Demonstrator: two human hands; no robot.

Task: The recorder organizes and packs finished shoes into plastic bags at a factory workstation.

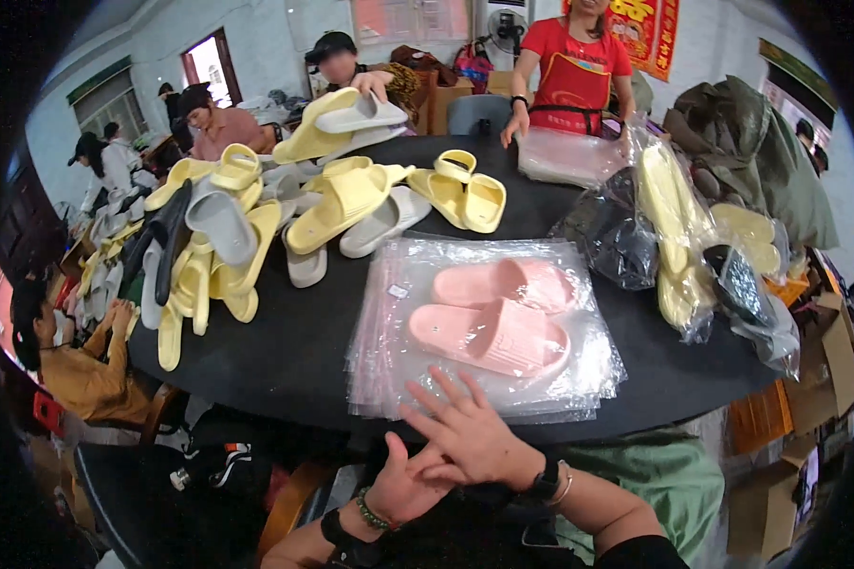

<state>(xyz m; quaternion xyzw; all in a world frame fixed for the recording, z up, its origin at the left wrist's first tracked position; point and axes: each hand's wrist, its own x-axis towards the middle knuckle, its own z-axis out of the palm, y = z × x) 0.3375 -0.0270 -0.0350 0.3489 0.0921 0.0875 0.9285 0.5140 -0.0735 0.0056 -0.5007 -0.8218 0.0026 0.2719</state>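
Observation:
My right hand [479, 438] is above the near edge of the table, palm down with its fingers spread, holding nothing. Just below it, my left hand [400, 491] is turned palm up with the thumb raised; its fingers touch the underside of the right hand and are partly hidden. Beyond my fingertips, a pair of pink slippers [491, 334] lies side by side on a stack of clear plastic bags [380, 327]. Film glints over the slippers' toe ends; I cannot tell whether they are inside the top bag.
Yellow slippers [342, 207] and grey slippers [220, 228] are heaped on the black table [256, 365] at left. Bagged yellow slippers [669, 218] and bagged black slippers [626, 251] lie at right. Opposite, a person in red [579, 71] handles clear bags [569, 156]; another person's hand [372, 83] touches slippers.

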